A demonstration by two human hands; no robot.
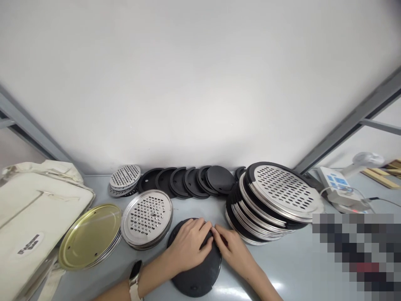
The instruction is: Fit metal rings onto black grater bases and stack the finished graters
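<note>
Black disc [200,276] on bench [291,265]. Left hand [190,246] on top, right hand [229,244] at far rim, fingertips close; can't tell if either grip holds. Looks like rim work; needs disc kept still.

Cream bag [46,209] at one end, white device [343,194] at the other.
Over on the left I can see the bag's oval label [30,243], printed in dark lettering. A pale wall [200,83] rises behind the grey table [297,259], with grey metal bars [341,136] slanting at either side. The device shows blue patches and a small reddish glow; near it lie some yellowish strips [380,178].
</note>
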